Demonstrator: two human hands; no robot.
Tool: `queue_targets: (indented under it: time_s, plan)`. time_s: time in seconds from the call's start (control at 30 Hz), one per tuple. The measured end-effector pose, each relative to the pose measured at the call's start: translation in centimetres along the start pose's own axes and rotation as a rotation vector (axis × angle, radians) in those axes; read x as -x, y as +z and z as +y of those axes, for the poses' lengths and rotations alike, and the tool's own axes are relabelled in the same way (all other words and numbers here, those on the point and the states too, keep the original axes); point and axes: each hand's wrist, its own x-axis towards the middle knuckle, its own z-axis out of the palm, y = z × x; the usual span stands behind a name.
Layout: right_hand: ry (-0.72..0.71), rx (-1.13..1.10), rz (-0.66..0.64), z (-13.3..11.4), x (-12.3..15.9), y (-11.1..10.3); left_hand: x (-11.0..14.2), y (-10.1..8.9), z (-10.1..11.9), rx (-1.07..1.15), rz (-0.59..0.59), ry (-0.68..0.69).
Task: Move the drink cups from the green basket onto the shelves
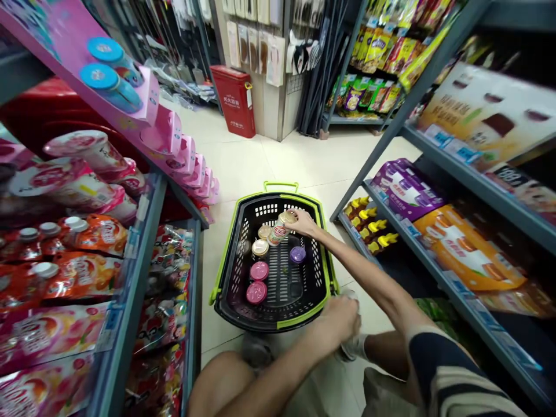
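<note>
A black shopping basket with a lime-green rim stands on the tiled floor in front of me. Several lidded cups stand in it: two pink lids, a purple lid and tan lids. My right hand reaches over the basket's far end and grips a tilted red-labelled cup just above the others. My left hand lies at the basket's near right corner with its fingers curled; what they hold is hidden.
Shelves close in on both sides. The left one carries red and orange pouches and pink cups; the right one carries purple and orange packs. A red box stands at the aisle's far end. My knee is below the basket.
</note>
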Motion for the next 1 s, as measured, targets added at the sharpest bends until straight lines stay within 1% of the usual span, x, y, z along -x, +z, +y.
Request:
queue_targets:
  time_s: [0.07,0.13,0.17,0.2,0.27,0.3,0.33,0.4,0.43,0.47,0.5,0.57,0.67,0.73,0.77,0.8,0.83,0.87,0.9,0.93,0.97,1.0]
  plan:
    - [-0.053,-0.177,0.046,-1.1,3.4,-4.5,0.4,-2.7,-0.8,0.027,0.061,-0.030]
    - [-0.128,-0.401,0.116,-1.5,7.9,-9.3,0.1,-4.5,-1.5,0.099,0.121,-0.006]
    - [-0.174,-0.491,0.161,-1.6,10.5,-11.7,-0.3,-5.1,-1.7,0.158,0.145,0.016]
    - [-0.216,-0.546,0.210,-1.6,13.3,-14.0,-0.8,-5.4,-1.7,0.232,0.143,0.037]
    - [-0.254,-0.543,0.292,-1.4,19.0,-18.2,-1.9,-5.4,-1.4,0.397,0.090,0.073]
    - [-0.241,-0.517,0.319,-1.2,21.7,-20.0,-2.4,-5.3,-1.1,0.549,0.045,0.098]
    - [-0.210,-0.486,0.339,-1.0,24.4,-21.6,-2.7,-5.1,-0.6,0.761,-0.009,0.136]
    - [-0.124,-0.431,0.391,-0.2,29.1,-24.1,-3.1,-5.0,0.6,1.258,-0.146,0.215]
    - [-0.079,-0.411,0.418,0.4,31.2,-24.9,-3.2,-5.0,1.4,1.474,-0.215,0.237]
    - [-0.041,-0.395,0.445,1.0,32.9,-25.5,-3.1,-5.1,2.2,1.617,-0.276,0.245]
    - [-0.008,-0.384,0.471,1.7,34.5,-25.8,-3.1,-5.2,3.1,1.674,-0.311,0.244]
    - [0.038,-0.386,0.509,3.0,36.9,-25.4,-3.0,-5.2,4.7,1.696,-0.286,0.218]
    - [0.046,-0.486,0.528,4.3,39.6,-23.3,-3.5,-4.4,6.2,1.653,-0.186,0.207]
    - [0.033,-0.531,0.539,4.4,41.4,-21.9,-4.1,-3.4,6.3,1.593,-0.201,0.239]
    - [0.022,-0.529,0.556,4.2,42.4,-21.6,-4.6,-2.8,6.0,1.561,-0.230,0.252]
    - [0.012,-0.517,0.586,3.8,43.6,-21.7,-5.2,-2.3,5.5,1.519,-0.275,0.265]
    - [-0.004,-0.511,0.631,3.4,44.9,-22.3,-6.0,-1.9,5.0,1.516,-0.304,0.235]
    - [-0.023,-0.510,0.684,2.8,46.5,-23.5,-6.9,-1.6,4.4,1.488,-0.342,0.171]
    - [-0.046,-0.506,0.756,2.1,48.4,-25.2,-7.9,-1.6,3.8,1.409,-0.400,0.139]
    - [-0.068,-0.487,0.845,1.2,50.6,-27.3,-8.8,-1.6,3.3,1.351,-0.344,0.093]
    - [-0.082,-0.446,0.948,0.1,53.3,-29.8,-9.5,-1.7,2.8,1.304,-0.331,0.059]
    - [-0.097,-0.355,1.078,-0.9,56.1,-32.4,-10.0,-1.8,2.5,1.265,-0.305,0.031]
